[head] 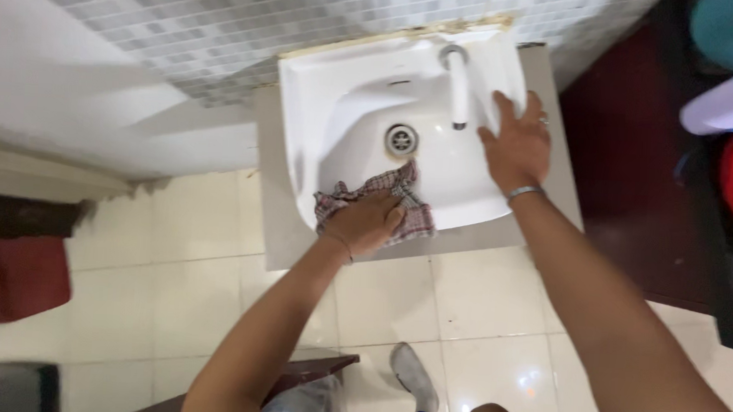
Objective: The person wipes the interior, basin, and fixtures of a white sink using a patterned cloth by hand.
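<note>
Our left hand (368,221) clenched on one checked cloth (416,210) at sink (321,112) rim; our right hand (516,143) released, flat beside one tap (457,81), one drain (401,139).

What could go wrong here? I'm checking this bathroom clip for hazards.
1. The left hand presses the checked cloth on the white ceramic sink's front rim; the cloth might slide off the edge.
2. The right hand leans on the rim beside the curved tap; that weight may strain the sink.
3. The glossy floor tiles under the socked foot could be slippery.
</note>
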